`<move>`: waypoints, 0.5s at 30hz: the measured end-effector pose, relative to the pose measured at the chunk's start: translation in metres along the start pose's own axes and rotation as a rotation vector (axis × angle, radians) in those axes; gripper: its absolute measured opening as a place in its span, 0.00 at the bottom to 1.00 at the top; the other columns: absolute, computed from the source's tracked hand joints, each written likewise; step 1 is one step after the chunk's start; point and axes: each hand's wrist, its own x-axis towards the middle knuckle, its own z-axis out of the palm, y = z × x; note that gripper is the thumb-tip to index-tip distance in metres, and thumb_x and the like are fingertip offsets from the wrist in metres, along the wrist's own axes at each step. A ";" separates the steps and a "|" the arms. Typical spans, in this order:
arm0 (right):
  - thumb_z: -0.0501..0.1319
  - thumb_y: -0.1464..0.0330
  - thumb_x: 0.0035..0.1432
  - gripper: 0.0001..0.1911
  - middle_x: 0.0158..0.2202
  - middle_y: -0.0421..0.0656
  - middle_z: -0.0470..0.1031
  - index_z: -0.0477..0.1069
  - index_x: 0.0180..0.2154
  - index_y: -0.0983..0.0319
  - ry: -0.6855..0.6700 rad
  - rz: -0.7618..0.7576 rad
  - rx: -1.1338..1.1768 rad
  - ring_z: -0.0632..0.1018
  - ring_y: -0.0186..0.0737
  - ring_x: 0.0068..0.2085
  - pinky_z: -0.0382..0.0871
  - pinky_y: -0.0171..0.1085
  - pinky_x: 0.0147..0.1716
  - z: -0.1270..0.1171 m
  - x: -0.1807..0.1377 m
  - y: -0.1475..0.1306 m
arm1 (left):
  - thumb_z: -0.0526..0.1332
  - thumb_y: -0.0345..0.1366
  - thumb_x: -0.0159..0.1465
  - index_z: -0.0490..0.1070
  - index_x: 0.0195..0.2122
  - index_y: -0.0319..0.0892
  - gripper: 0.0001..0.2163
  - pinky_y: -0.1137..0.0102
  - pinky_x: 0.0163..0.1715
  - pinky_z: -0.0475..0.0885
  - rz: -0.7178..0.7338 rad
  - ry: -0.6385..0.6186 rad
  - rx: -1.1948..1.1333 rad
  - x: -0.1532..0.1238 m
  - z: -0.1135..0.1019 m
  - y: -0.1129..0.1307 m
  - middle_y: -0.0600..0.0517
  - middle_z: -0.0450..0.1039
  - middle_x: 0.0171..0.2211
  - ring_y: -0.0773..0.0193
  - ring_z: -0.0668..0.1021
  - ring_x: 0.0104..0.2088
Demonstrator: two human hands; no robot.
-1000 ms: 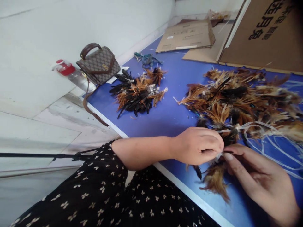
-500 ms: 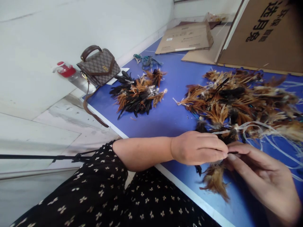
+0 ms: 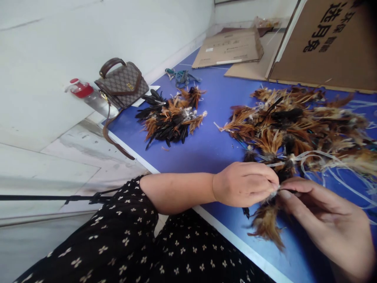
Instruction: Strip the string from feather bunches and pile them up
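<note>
Pinching a feather bunch (image 3: 266, 225), left hand (image 3: 246, 184) and right hand (image 3: 330, 220) grip closed, blue table (image 3: 210, 147) below, white wall (image 3: 165, 31)

Large cardboard panel (image 3: 312, 72): 选月兔 (image 3: 319, 31) printed in big black characters, the first less certainly read; 环保 (image 3: 345, 22) and 智能 (image 3: 327, 44) set smaller beside it, all slanted | flattened cardboard (image 3: 232, 43): small print and white label (image 3: 209, 49) borne, too tiny to be read | handbag (image 3: 118, 78): clasp (image 3: 130, 86) seen, any lettering illegible.
</note>
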 end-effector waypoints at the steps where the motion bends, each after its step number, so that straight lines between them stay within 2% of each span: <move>1: 0.79 0.58 0.59 0.12 0.38 0.43 0.86 0.87 0.42 0.55 -0.001 0.009 0.010 0.84 0.39 0.31 0.83 0.30 0.33 0.000 0.000 0.000 | 0.65 0.37 0.74 0.79 0.37 0.45 0.07 0.68 0.55 0.84 0.015 0.034 -0.003 -0.001 0.002 -0.001 0.44 0.87 0.51 0.62 0.87 0.51; 5: 0.80 0.59 0.58 0.14 0.36 0.41 0.86 0.86 0.44 0.55 -0.015 0.057 0.074 0.84 0.38 0.30 0.82 0.28 0.32 0.001 0.000 -0.001 | 0.64 0.36 0.76 0.80 0.40 0.44 0.06 0.69 0.53 0.84 0.085 0.110 -0.038 -0.003 0.005 -0.004 0.43 0.87 0.51 0.63 0.88 0.51; 7: 0.80 0.59 0.57 0.15 0.34 0.41 0.85 0.86 0.45 0.55 -0.021 0.083 0.091 0.84 0.37 0.29 0.81 0.26 0.31 0.002 0.000 -0.002 | 0.64 0.35 0.76 0.80 0.42 0.44 0.06 0.68 0.55 0.84 0.103 0.103 -0.038 -0.003 0.004 -0.004 0.42 0.86 0.52 0.62 0.87 0.53; 10: 0.81 0.58 0.56 0.18 0.38 0.42 0.87 0.87 0.46 0.54 0.021 0.090 0.072 0.84 0.38 0.31 0.82 0.28 0.32 0.002 -0.001 -0.002 | 0.63 0.35 0.78 0.82 0.45 0.43 0.08 0.67 0.56 0.84 0.083 0.060 0.002 -0.004 0.003 -0.005 0.42 0.86 0.53 0.62 0.87 0.53; 15: 0.79 0.55 0.57 0.14 0.39 0.41 0.87 0.88 0.43 0.52 0.021 0.047 -0.003 0.84 0.39 0.32 0.82 0.30 0.33 -0.001 -0.002 0.006 | 0.58 0.36 0.81 0.83 0.48 0.40 0.13 0.69 0.56 0.84 0.132 0.075 0.090 -0.003 0.000 -0.007 0.43 0.86 0.50 0.64 0.87 0.53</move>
